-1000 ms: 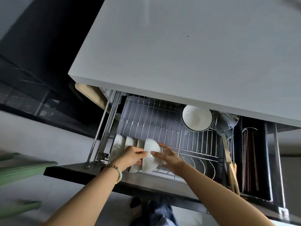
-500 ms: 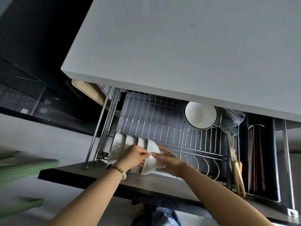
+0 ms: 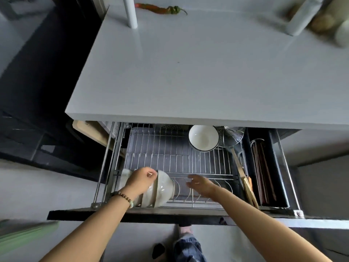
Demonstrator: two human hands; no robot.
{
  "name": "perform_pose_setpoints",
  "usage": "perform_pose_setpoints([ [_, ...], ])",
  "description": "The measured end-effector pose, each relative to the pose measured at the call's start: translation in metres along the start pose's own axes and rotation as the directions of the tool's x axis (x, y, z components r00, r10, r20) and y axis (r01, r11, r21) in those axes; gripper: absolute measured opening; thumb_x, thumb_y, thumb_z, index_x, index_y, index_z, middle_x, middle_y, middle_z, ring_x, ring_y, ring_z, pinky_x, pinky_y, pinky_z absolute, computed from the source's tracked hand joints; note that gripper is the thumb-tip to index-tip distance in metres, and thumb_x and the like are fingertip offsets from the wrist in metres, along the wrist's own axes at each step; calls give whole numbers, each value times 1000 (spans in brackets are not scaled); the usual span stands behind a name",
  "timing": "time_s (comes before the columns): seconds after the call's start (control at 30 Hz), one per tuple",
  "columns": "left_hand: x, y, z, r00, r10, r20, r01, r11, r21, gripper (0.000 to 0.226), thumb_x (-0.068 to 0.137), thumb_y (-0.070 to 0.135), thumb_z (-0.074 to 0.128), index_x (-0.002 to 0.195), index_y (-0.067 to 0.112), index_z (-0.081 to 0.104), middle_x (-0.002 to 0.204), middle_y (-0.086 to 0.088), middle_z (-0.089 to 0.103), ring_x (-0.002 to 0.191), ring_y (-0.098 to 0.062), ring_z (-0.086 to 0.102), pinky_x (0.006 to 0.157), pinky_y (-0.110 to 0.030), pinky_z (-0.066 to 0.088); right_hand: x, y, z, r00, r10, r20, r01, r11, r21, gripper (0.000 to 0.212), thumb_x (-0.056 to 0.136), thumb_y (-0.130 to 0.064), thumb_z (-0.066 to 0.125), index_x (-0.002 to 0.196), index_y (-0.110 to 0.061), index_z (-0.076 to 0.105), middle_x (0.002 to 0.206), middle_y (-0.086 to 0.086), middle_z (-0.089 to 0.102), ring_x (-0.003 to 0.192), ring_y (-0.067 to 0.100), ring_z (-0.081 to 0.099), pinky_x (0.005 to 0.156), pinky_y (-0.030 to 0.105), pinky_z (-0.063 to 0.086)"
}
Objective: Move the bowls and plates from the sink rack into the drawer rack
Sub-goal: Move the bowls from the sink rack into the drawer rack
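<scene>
So the right hand [image 3: 200, 183] is letting go now. Half a second back it was cupping the end of the nested row of pale glazed ceramic bowls [image 3: 164, 188], and now it's hanging just beside them, off the ceramic, fingers loose and spread, holding nothing. The left hand [image 3: 140, 181] is staying put, fingers curled over the top edge of that row and steadying it. The bowls are lying on their sides in the front-left corner of the pull-out stainless wire drawer rack [image 3: 170, 148], so this batch is looking parked. Going back to the sink rack is probably next, though that rack isn't showing here. Counting up: two hands and one row of nested bowls. At least three rims are showing, with the left hand hiding the rest. There's also one round white bowl with a dark rim [image 3: 203, 138] sitting upright at the back and one wire-mesh skimmer with a wooden handle [image 3: 229, 136] right beside it. One dried red chilli [image 3: 160, 9] is lying on the grey countertop [image 3: 188, 72]. Zero plates are showing in the front slots.
</scene>
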State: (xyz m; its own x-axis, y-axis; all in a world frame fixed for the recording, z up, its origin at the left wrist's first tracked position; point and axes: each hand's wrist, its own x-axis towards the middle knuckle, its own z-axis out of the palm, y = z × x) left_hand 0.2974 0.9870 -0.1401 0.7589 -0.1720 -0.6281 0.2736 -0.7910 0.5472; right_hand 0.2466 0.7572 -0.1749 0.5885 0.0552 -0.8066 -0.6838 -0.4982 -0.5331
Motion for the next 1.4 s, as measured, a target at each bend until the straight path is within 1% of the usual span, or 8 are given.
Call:
perform_pose_setpoints([
  [0.07,-10,29,-3,993,119,2,-118,978,172,35,93,41,49,122,21,56,126,4,60,113,-14,57,95,-29,47,-33,9,-29,991,-85,-106,44,938,-343,51,96,-34,54,144,-23,38,150,6,39,131,23,44,103,31,40],
  [0.17,-26,88,9,948,311,64,-313,876,368,53,92,52,45,137,25,42,141,5,46,126,-16,47,101,-31,43,-96,32,-77,947,-194,-257,20,831,-555,56,96,-43,50,147,-30,32,156,-3,27,140,20,32,112,37,33],
  [0.3,-49,178,52,845,510,161,-521,717,463,64,89,61,39,143,28,30,148,6,36,135,-13,34,112,-34,32,-191,87,-141,820,-242,-518,-59,866,-497,65,92,-52,51,149,-31,28,159,-6,20,146,15,19,116,31,23],
  [0.43,-86,283,107,673,700,239,-706,511,491,67,88,63,35,145,28,27,150,8,34,138,-11,30,114,-31,24,-288,155,-204,634,-188,-750,-121,934,-336,70,88,-59,52,148,-34,28,159,-7,20,147,14,16,118,29,18],
  [0.63,-133,436,212,498,815,296,-803,304,513,100,64,86,8,144,29,30,149,11,35,138,-9,30,113,-28,22,-404,270,-295,432,-90,-897,-129,979,-161,72,86,-65,48,149,-38,25,159,-12,16,147,10,15,119,33,20],
  [0.8,-154,546,312,471,824,314,-817,273,508,102,61,83,0,144,31,29,150,12,32,139,-8,28,113,-32,28,-466,367,-373,375,9,-927,-141,989,-48,74,85,-66,49,148,-37,25,159,-11,16,146,11,18,117,35,24],
  [1.0,-172,649,415,442,813,379,-857,258,447,62,89,63,34,141,30,35,148,11,36,137,-9,32,108,-32,33,-511,448,-450,334,117,-935,-92,992,91,75,84,-62,56,147,-34,27,158,-9,21,140,14,33,113,37,34],
  [1.4,-99,846,617,416,709,569,-909,321,265,70,86,62,44,143,23,32,148,4,39,133,-16,41,106,-35,40,-480,562,-629,298,285,-911,-88,959,271,74,85,-50,64,147,-27,30,153,-4,33,136,13,39,110,32,35],
])
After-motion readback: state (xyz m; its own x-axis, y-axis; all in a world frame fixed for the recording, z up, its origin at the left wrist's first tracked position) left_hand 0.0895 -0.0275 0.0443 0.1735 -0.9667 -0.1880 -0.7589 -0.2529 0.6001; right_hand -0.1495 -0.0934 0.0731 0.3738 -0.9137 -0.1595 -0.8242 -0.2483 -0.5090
